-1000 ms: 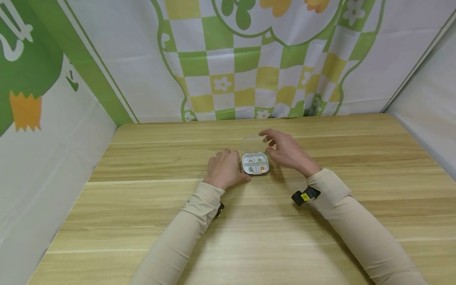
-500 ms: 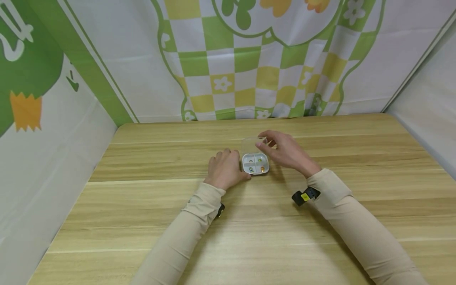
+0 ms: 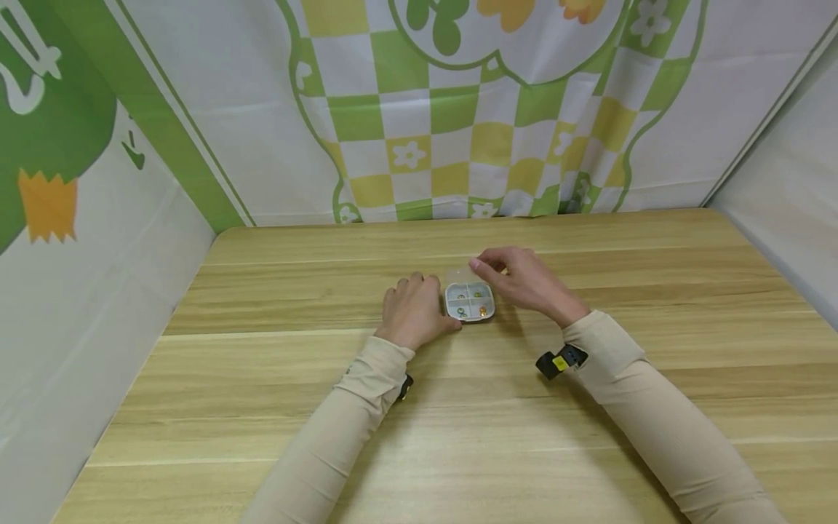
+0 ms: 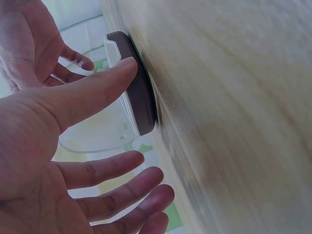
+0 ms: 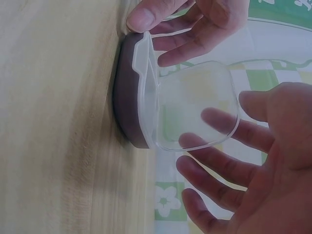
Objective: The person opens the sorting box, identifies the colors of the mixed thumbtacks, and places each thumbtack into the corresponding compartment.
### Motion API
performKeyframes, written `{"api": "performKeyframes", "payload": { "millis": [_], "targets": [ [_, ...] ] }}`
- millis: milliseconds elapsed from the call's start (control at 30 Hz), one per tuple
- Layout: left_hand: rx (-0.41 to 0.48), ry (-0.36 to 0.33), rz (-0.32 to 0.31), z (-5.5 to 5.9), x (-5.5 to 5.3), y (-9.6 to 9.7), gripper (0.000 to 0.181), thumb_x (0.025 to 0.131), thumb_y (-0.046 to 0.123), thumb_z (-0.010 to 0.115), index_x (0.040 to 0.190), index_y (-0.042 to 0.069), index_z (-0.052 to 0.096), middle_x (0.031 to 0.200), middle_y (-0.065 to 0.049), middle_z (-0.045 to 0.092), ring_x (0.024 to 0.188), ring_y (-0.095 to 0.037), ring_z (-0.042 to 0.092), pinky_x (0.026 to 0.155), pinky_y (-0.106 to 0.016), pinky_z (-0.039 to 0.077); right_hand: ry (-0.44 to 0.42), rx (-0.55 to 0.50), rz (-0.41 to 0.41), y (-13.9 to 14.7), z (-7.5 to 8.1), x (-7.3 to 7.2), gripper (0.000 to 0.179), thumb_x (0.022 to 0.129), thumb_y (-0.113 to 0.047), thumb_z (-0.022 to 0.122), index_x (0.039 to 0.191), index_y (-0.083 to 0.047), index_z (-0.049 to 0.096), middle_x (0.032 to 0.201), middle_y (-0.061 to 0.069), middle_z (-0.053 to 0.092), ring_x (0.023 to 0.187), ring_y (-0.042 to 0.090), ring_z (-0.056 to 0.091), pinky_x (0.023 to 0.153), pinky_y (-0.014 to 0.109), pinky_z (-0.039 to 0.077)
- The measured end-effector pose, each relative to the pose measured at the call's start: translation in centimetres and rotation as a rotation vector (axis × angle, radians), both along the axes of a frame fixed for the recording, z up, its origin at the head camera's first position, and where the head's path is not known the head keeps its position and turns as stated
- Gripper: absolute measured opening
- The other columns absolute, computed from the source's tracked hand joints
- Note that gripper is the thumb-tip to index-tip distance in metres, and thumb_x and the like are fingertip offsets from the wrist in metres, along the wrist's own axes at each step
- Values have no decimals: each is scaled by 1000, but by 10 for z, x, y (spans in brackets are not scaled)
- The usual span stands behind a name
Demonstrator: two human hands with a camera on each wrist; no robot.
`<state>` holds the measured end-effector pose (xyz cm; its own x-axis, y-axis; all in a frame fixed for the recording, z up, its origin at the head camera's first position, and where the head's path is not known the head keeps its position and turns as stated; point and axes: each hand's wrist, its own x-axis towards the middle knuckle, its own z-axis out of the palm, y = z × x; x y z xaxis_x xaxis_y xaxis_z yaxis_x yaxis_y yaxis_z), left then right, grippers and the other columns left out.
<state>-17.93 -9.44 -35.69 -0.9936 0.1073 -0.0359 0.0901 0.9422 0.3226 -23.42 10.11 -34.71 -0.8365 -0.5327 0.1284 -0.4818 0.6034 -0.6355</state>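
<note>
A small pill box (image 3: 468, 300) with a brown base (image 5: 127, 92) and white compartments sits on the table. Small orange (image 3: 483, 311) and green pieces (image 3: 461, 312) lie inside. Its clear lid (image 5: 195, 95) stands raised from the far side, roughly upright in the right wrist view. My left hand (image 3: 411, 313) holds the box at its left side, the thumb (image 4: 114, 78) pressed on the brown front wall. With the thumb at the lid's edge and fingers (image 5: 226, 158) behind it, my right hand (image 3: 524, 280) pinches the lid; some fingertips show through the clear plastic.
The wooden table (image 3: 294, 378) spreads around the box. A checked green, yellow and white curtain (image 3: 452, 138) hangs along its back edge, with white side panels at left and right. A black wrist strap (image 3: 561, 360) shows by the right sleeve.
My right thumb has come over onto the lid, and the lid has swung up from leaning back, looking shorter in the head view. My left hand stays put at the box.
</note>
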Motion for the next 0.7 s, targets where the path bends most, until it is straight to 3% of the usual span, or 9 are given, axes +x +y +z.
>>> {"api": "performKeyframes", "payload": {
  "millis": [700],
  "targets": [
    [0,10,-9,-2,-1,0,51,73,40,92,100,6,64,92,-7,57,88,-27,57,81,-45,47,4,74,44,0,4,1,26,101,-29,64,109,-7,75,98,3,74,90,19,65,79,40,51]
  ]
}}
